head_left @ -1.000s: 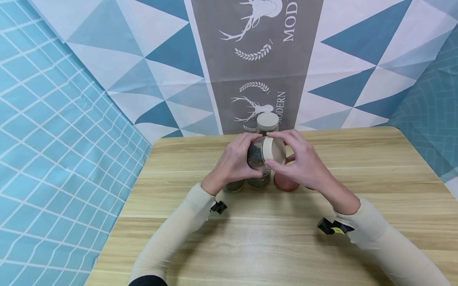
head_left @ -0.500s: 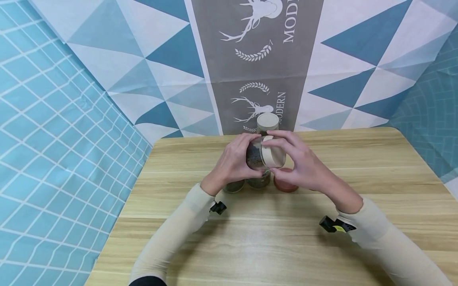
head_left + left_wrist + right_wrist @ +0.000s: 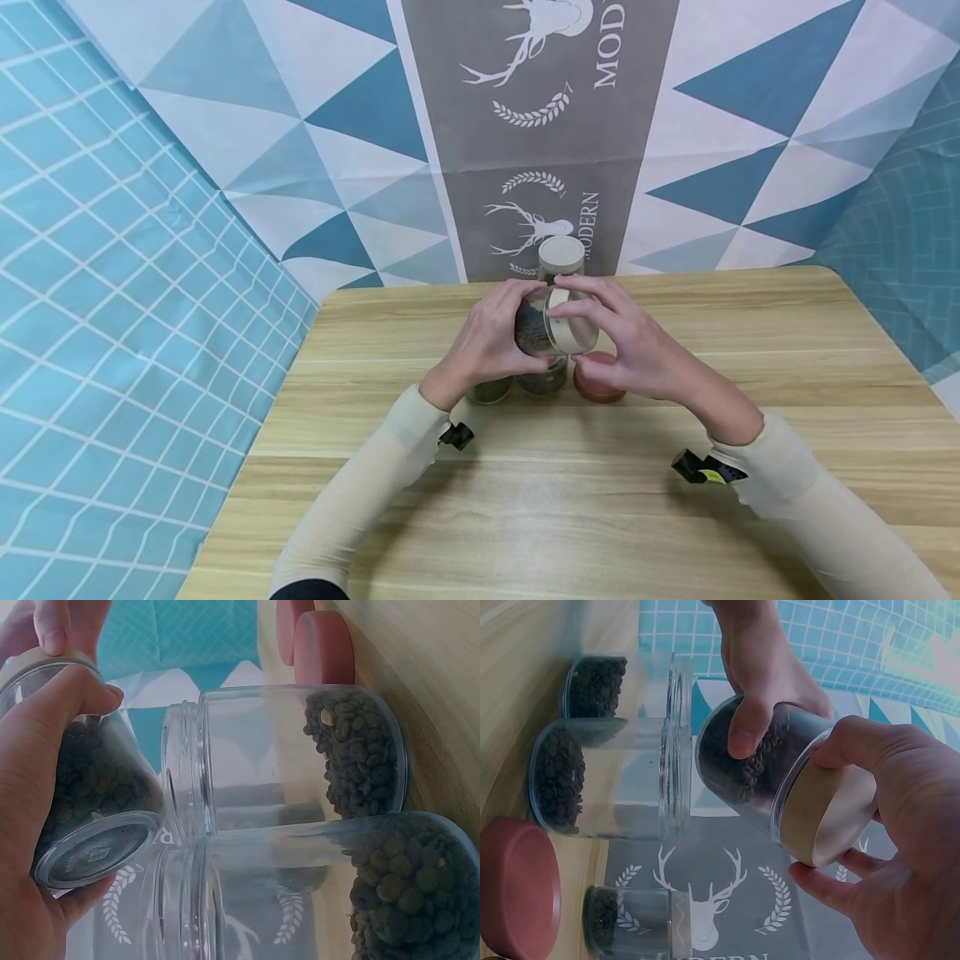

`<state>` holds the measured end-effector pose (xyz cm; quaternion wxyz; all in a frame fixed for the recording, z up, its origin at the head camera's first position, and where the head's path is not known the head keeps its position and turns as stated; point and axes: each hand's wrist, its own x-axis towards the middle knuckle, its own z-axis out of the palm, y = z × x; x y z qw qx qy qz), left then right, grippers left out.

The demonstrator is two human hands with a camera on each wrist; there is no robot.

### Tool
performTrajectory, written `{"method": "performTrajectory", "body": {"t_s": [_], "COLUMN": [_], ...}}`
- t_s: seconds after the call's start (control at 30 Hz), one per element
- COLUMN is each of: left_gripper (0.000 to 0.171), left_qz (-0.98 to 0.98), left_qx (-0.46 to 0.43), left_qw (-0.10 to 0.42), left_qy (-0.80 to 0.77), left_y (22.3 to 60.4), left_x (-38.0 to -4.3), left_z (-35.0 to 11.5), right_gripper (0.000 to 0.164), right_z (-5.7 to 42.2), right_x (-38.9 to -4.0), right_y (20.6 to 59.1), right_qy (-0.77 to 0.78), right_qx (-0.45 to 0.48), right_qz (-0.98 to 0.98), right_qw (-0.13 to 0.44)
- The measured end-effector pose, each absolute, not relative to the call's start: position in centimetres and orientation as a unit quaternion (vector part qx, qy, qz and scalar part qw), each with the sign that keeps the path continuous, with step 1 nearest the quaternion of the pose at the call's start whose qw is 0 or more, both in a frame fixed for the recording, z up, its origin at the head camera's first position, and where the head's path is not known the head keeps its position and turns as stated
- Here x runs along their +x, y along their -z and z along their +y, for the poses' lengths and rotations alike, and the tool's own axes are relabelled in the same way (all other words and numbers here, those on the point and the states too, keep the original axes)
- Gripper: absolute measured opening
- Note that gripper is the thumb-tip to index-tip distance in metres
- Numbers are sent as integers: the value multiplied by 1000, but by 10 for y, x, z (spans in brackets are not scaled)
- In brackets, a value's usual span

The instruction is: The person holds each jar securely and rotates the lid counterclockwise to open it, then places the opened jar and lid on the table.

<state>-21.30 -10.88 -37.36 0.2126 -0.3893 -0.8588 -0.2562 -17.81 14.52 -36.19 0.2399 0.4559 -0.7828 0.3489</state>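
Tilted on its side above the table, a glass jar part filled with dark pellets is held in my left hand, fingers and thumb wrapped round its body. My right hand grips the jar's cream lid from the right, thumb and fingertips on its rim. The lid sits on the jar's mouth. Below stand two lidless glass jars, side by side, each with dark pellets at the bottom. A red lid lies on the table under my right hand.
Behind the hands stands another jar with a white lid, near the table's back edge. A second red lid lies beyond the first. The wooden table meets a patterned backdrop behind.
My right hand's fingers have shifted round the cream lid, and its wrist has moved slightly right. The jar has turned a little; my left hand keeps nearly the same place.
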Motion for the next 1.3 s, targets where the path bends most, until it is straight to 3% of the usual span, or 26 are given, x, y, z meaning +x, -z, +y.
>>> {"method": "performTrajectory", "body": {"t_s": [0.27,0.47,0.77,1.3], "left_gripper": [102,102,103,100], "left_qz": [-858,-862,-864,-859], "left_qx": [-389,-383,-381,-389], "left_qw": [214,209,208,213], "left_qy": [258,258,256,255], "left_y": [373,372,371,371], "left_x": [-213,-213,-212,-210], "left_z": [-109,-110,-109,-107], "right_gripper": [89,97,83,71], "right_z": [150,152,149,136], "right_x": [-175,-172,-167,-165], "right_y": [357,353,346,344], "right_qy": [-357,-412,-478,-464], "right_qx": [438,369,225,227], "right_qz": [-796,-814,-844,-853], "right_qw": [219,178,89,73]}}
